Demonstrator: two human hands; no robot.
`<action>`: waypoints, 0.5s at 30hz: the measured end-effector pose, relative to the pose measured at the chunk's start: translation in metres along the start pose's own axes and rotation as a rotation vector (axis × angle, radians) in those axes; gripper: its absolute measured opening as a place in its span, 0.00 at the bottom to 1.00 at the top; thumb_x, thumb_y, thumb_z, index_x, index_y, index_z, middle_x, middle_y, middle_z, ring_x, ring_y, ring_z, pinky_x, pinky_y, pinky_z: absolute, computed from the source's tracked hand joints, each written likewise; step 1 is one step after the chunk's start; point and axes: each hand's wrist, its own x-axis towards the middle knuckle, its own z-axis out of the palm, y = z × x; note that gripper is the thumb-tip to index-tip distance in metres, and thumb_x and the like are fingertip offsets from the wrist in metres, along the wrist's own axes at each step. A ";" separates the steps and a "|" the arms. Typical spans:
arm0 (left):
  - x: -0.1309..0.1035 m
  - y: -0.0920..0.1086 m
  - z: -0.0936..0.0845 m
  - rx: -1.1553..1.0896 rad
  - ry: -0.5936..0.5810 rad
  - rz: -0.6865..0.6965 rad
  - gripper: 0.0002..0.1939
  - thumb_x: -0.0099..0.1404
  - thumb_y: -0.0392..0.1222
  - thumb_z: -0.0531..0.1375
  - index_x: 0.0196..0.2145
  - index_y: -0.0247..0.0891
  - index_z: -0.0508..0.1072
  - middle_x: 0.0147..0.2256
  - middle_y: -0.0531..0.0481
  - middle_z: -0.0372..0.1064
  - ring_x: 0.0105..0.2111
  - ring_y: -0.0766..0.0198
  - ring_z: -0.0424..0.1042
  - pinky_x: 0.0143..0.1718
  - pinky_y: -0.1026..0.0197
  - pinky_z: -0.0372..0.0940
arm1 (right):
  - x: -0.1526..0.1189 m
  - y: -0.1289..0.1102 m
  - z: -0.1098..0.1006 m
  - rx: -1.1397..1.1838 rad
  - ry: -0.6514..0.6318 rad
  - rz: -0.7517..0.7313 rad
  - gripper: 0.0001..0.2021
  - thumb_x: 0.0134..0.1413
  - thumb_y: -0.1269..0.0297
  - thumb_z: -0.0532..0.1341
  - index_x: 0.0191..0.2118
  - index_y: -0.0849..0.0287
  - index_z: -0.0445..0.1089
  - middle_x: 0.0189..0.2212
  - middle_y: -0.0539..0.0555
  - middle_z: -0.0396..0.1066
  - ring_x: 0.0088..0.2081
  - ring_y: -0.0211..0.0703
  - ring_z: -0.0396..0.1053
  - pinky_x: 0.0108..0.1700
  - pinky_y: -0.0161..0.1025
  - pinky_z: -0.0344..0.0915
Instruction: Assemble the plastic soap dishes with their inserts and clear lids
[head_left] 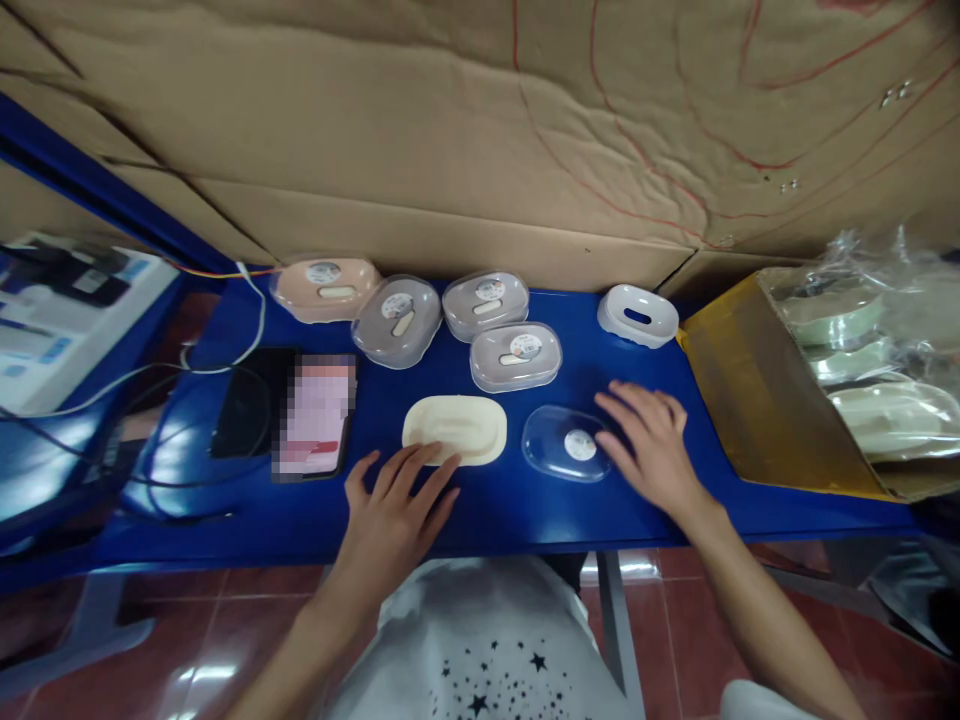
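My left hand (397, 505) is open, its fingertips resting on the lower edge of a cream oval dish (455, 425). Right of the dish, a clear oval lid with a round label (553, 440) lies on the blue table (495, 515). My right hand (646, 448) is open at the lid's right end, fingers spread, with a fingertip at its edge. Behind these sit several lidded oval dishes, among them a grey one (515, 365) and a pinkish one (300, 298). A grey-white oval piece with a slot (651, 333) stands uncovered at the back right.
An open cardboard box (724, 400) on the right holds bagged pale green dishes (900, 415). On the left lie a phone (319, 425), a black flat object (244, 420) and cables. Cardboard (420, 130) lines the back.
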 end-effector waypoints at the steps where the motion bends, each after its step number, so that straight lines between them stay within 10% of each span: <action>1: 0.001 0.000 0.001 0.006 0.006 0.008 0.18 0.75 0.37 0.63 0.60 0.42 0.75 0.58 0.39 0.77 0.56 0.44 0.77 0.65 0.33 0.54 | 0.008 0.015 0.000 -0.027 0.039 0.064 0.25 0.76 0.56 0.54 0.74 0.49 0.60 0.72 0.61 0.64 0.71 0.59 0.61 0.71 0.61 0.51; 7: 0.003 0.008 0.000 0.000 0.035 0.017 0.17 0.75 0.38 0.63 0.60 0.41 0.74 0.59 0.37 0.76 0.56 0.44 0.76 0.66 0.33 0.55 | 0.035 0.085 0.006 -0.186 0.027 0.213 0.29 0.76 0.51 0.51 0.75 0.58 0.58 0.67 0.67 0.69 0.67 0.65 0.64 0.69 0.67 0.53; 15: 0.017 0.050 0.016 -0.141 -0.140 0.300 0.21 0.76 0.51 0.64 0.63 0.45 0.72 0.66 0.41 0.70 0.65 0.47 0.68 0.75 0.31 0.38 | -0.072 0.034 -0.016 -0.147 0.052 0.154 0.19 0.74 0.64 0.56 0.65 0.46 0.72 0.53 0.57 0.78 0.55 0.56 0.74 0.64 0.59 0.56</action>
